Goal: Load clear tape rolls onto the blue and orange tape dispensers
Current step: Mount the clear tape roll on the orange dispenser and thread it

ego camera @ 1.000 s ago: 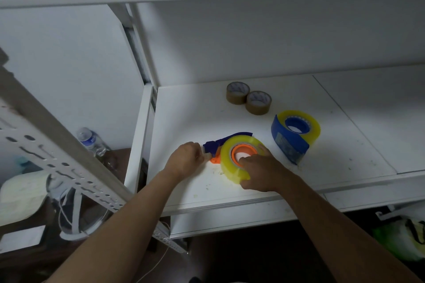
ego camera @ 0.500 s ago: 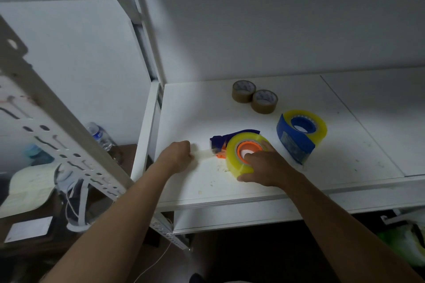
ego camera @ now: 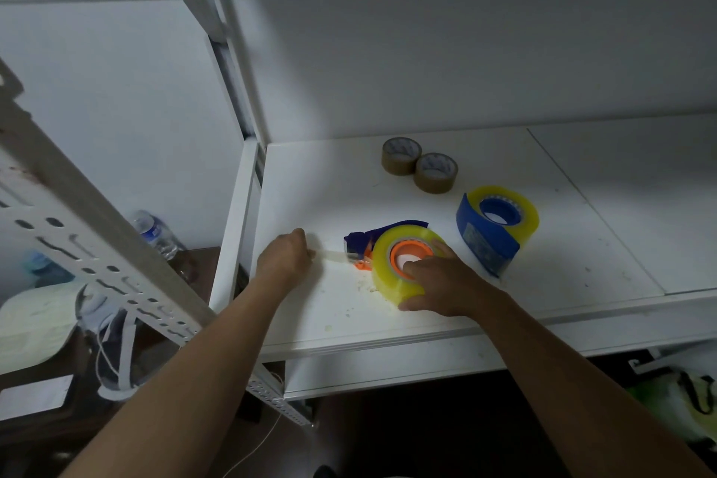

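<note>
Orange dispenser (ego camera: 362,244) carries clear roll (ego camera: 392,264); right hand (ego camera: 442,283) presses it, left hand (ego camera: 285,258) at 9 o'clock pinches tape end (ego camera: 331,255).

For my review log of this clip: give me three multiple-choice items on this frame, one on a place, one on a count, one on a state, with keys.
1. Where are the brown tape rolls?
A. Behind both dispensers
B. On the floor
C. In a hand

2. How many brown rolls?
A. One
B. Two
C. Four

3. What is the left hand doing?
A. Resting flat and open
B. Holding a bottle
C. Pinching the tape end

Key: A, they sit toward the shelf's back; B, a touching pair; C, a strip runs from it to the orange dispenser, which the right hand steadies.
</note>
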